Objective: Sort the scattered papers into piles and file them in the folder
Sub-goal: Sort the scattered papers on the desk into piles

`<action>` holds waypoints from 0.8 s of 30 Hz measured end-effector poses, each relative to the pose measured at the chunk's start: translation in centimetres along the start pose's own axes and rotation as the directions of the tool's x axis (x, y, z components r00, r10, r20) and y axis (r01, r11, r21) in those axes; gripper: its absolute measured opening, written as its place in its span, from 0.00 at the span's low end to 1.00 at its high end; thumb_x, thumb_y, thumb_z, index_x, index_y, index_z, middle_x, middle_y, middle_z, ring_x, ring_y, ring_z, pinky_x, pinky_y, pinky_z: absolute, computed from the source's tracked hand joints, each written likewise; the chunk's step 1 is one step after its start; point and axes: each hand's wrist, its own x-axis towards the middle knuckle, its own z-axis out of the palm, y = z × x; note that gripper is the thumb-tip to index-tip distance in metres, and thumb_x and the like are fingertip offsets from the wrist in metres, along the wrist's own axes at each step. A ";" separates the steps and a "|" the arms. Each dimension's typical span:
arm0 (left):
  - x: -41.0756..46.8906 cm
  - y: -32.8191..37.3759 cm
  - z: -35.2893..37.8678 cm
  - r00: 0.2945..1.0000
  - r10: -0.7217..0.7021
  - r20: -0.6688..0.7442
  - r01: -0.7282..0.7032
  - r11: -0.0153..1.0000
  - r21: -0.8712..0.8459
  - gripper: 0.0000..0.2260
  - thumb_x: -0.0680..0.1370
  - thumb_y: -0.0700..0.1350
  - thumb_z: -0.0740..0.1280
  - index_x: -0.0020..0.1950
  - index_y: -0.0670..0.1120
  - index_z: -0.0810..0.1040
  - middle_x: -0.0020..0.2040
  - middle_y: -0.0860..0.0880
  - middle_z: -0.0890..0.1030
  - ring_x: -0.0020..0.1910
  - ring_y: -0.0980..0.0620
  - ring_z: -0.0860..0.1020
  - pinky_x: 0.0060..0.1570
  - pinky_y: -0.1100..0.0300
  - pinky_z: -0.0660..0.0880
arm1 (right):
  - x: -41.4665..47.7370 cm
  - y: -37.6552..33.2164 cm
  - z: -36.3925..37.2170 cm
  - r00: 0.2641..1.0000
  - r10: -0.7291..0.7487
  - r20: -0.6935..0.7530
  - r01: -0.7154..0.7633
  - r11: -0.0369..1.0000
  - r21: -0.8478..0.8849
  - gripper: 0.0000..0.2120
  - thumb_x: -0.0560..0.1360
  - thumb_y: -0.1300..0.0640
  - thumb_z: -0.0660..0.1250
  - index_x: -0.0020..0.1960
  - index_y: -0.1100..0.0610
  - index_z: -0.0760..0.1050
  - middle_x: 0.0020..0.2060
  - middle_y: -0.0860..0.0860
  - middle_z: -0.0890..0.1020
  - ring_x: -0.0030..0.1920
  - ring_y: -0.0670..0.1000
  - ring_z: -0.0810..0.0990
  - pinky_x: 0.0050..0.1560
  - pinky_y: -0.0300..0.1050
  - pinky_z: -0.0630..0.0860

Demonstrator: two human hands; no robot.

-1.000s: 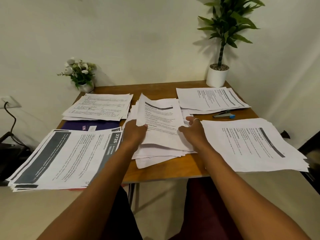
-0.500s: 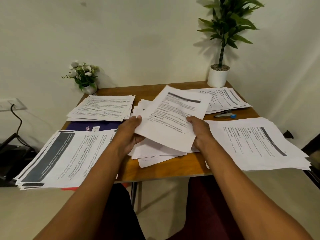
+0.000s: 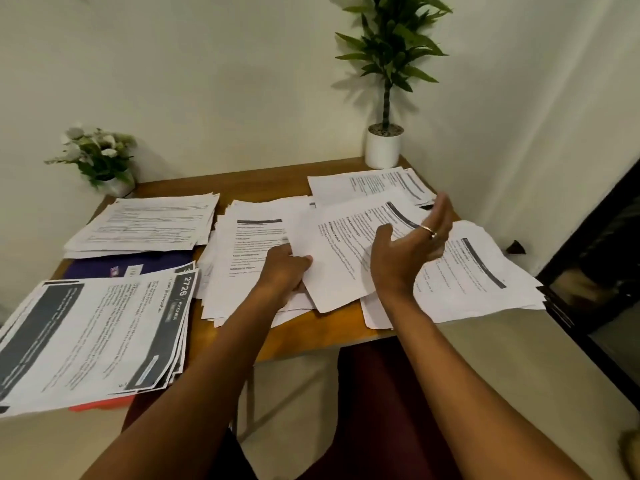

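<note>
Wooden table (image 3: 242, 181) is covered w/ paper piles. One loose sheet (image 3: 346, 258) is held over the centre pile (image 3: 249, 244), long axis angled to far right, near-left edge gripped by left hand (image 3: 284, 268). Right hand (image 3: 408, 251) is held open above it, nearer the right pile (image 3: 485, 271).

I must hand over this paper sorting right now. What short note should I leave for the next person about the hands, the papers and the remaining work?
Left hand holds one loose sheet by its near-left edge, above the middle pile.
Right hand is open, raised over the near-right pile, holding nothing.
Done, it seems: four piles, namely near-left pile, far-left pile, far-right pile and that near-right pile.
The purple folder lies partly under the far-left pile; no filed paper shows.
Left: place the held sheet, sort the middle pile, file everything.
</note>
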 end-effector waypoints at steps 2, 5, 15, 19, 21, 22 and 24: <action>0.0 0.4 2.1 0.999 0.024 0.033 -0.027 0.996 0.080 0.17 0.82 0.40 0.68 0.71 0.43 0.73 0.66 0.45 0.79 0.51 0.44 0.81 0.36 0.57 0.82 | 0.6 0.1 -0.4 0.983 -0.167 0.082 0.165 0.986 0.025 0.34 0.72 0.64 0.69 0.77 0.56 0.64 0.75 0.55 0.67 0.77 0.53 0.63 0.77 0.52 0.56; -0.4 1.0 5.0 0.994 0.044 0.100 -0.059 0.986 0.153 0.17 0.82 0.42 0.68 0.70 0.44 0.74 0.60 0.48 0.79 0.52 0.44 0.81 0.34 0.60 0.80 | 0.5 0.5 -0.7 0.932 -0.184 0.313 0.167 0.983 0.082 0.22 0.75 0.65 0.68 0.68 0.53 0.75 0.68 0.50 0.76 0.70 0.48 0.71 0.74 0.55 0.66; -1.2 1.1 8.0 0.980 0.121 0.155 -0.155 0.961 0.227 0.07 0.83 0.43 0.64 0.57 0.41 0.80 0.44 0.42 0.82 0.36 0.48 0.81 0.30 0.62 0.78 | -0.8 2.8 -1.3 0.837 0.040 0.546 -0.020 0.999 -0.044 0.10 0.79 0.60 0.67 0.59 0.50 0.81 0.58 0.46 0.83 0.59 0.43 0.78 0.58 0.31 0.71; -1.1 1.4 6.6 0.958 0.211 0.193 -0.266 0.907 0.326 0.12 0.84 0.46 0.64 0.67 0.46 0.78 0.66 0.45 0.80 0.56 0.45 0.83 0.54 0.50 0.83 | -1.2 2.9 -0.4 0.822 0.095 0.562 -0.067 0.995 -0.071 0.09 0.80 0.58 0.68 0.59 0.49 0.81 0.59 0.46 0.82 0.57 0.43 0.77 0.52 0.27 0.69; -1.3 1.7 5.7 0.950 0.228 0.212 -0.294 0.881 0.370 0.18 0.84 0.46 0.65 0.74 0.50 0.75 0.75 0.49 0.73 0.66 0.44 0.79 0.62 0.47 0.80 | -1.5 2.8 0.1 0.823 0.101 0.558 -0.065 0.994 -0.084 0.09 0.80 0.58 0.68 0.59 0.49 0.81 0.59 0.47 0.82 0.57 0.43 0.77 0.52 0.27 0.69; -1.2 1.8 5.0 0.949 0.251 0.194 -0.309 0.864 0.397 0.18 0.84 0.46 0.65 0.75 0.52 0.75 0.76 0.50 0.72 0.69 0.44 0.76 0.67 0.46 0.76 | -1.7 2.6 0.4 0.824 0.094 0.559 -0.054 0.995 -0.088 0.10 0.80 0.59 0.68 0.59 0.49 0.81 0.60 0.47 0.82 0.57 0.42 0.76 0.52 0.26 0.68; -1.0 1.8 3.3 0.949 0.304 0.087 -0.308 0.831 0.464 0.17 0.83 0.45 0.66 0.73 0.52 0.76 0.76 0.51 0.72 0.74 0.46 0.72 0.74 0.49 0.67 | -2.1 2.0 1.0 0.812 0.095 0.576 -0.054 0.995 -0.087 0.11 0.80 0.60 0.68 0.60 0.49 0.81 0.61 0.46 0.82 0.57 0.42 0.77 0.54 0.27 0.70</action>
